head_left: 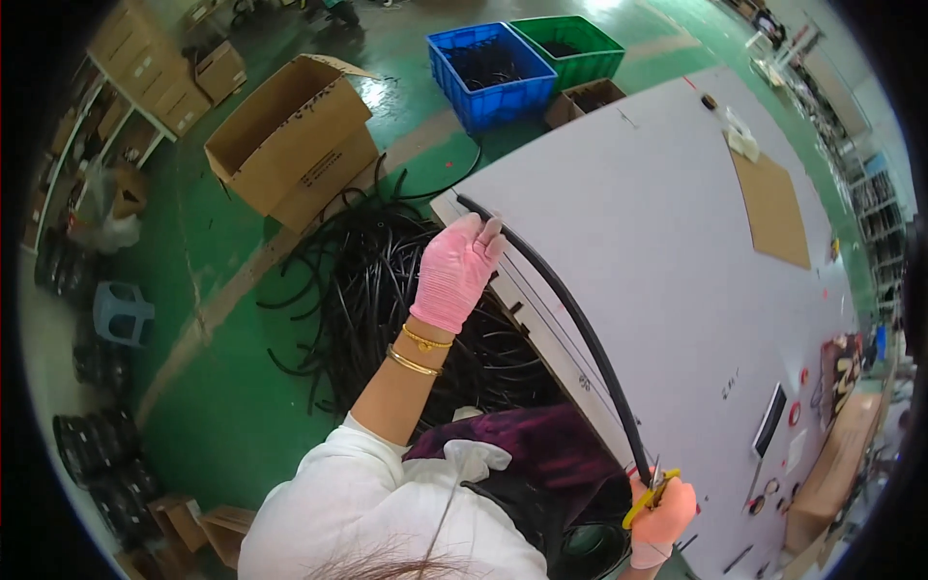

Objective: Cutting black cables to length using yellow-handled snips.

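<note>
A long black rubber hose [574, 307] lies in a shallow curve along the near-left edge of the white table [667, 203]. At its far end my left hand [454, 271], in a pink glove, has its fingers closed on the hose, the tip sticking out just beyond them. My right hand [667, 512], also gloved, is at the hose's near end, wrapped round yellow-handled scissors [652, 495]. The scissor blades are beside that end; whether they touch it I cannot tell. Below the table edge, a large heap of black hoses [387, 275] lies on the green floor.
An open cardboard box [300, 145] stands beyond the heap. Further off are a blue crate [488, 82] holding black pieces and a green crate [570, 43]. A flat cardboard sheet [770, 208], tape rolls and a white-and-black strip [770, 419] lie on the table.
</note>
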Motion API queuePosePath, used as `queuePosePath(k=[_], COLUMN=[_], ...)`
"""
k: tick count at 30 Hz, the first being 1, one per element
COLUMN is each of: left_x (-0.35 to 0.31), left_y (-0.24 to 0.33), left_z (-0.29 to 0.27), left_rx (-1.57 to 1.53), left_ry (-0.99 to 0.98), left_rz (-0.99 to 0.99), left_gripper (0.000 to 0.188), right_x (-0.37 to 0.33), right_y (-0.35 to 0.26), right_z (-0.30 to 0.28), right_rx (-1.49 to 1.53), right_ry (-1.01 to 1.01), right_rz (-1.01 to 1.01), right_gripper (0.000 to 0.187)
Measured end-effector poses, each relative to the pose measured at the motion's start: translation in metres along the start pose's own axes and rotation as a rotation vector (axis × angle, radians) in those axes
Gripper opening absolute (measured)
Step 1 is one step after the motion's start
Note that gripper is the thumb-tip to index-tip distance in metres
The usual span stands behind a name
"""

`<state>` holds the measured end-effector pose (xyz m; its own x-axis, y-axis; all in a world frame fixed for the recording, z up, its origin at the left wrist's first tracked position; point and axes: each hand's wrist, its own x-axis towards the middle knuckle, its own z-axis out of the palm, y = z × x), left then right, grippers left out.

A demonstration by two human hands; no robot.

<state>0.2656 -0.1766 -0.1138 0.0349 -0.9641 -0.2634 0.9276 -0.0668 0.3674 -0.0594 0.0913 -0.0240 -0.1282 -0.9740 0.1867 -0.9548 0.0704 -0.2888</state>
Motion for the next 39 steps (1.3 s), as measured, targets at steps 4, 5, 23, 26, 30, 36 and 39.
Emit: queuePosePath(k=[4,5,23,26,30,36,39], left_x=[0.008,0.01,0.049,0.049,0.048,0.049,0.048], left_y=[-0.002,-0.003,0.02,0.019,0.017,0.016,0.016], left_z=[0.019,0.027,0.016,0.014,0.009,0.008,0.007], left_rx=[0.657,1.095,2.103,2.083,2.016,1.959,1.929], left_ry=[0.066,0.079,-0.523,-0.528,-0.52,-0.521,-0.523], left_rz=[0.495,0.817,0.773,0.776,0.844,0.87,0.88], left_gripper=[0.026,0.025,0.037,0.036,0.035,0.033,0.033], right_x=[0.01,0.009,0.038,0.037,0.044,0.052,0.056], right_y=[0.003,0.011,0.01,0.018,0.004,-0.006,-0.009], right_z=[0.007,0.014,0.029,0.028,0.022,0.017,0.015], right_rx=[-0.11,-0.083,-0.077,-0.024,0.019,0.036,0.034], right_ry=[-0.057,-0.072,-0.215,-0.29,-0.314,-0.32,-0.31], right_rz=[-0.079,-0.085,-0.11,-0.064,-0.026,-0.057,-0.101], right_gripper=[0.035,0.037,0.019,0.02,0.024,0.025,0.026])
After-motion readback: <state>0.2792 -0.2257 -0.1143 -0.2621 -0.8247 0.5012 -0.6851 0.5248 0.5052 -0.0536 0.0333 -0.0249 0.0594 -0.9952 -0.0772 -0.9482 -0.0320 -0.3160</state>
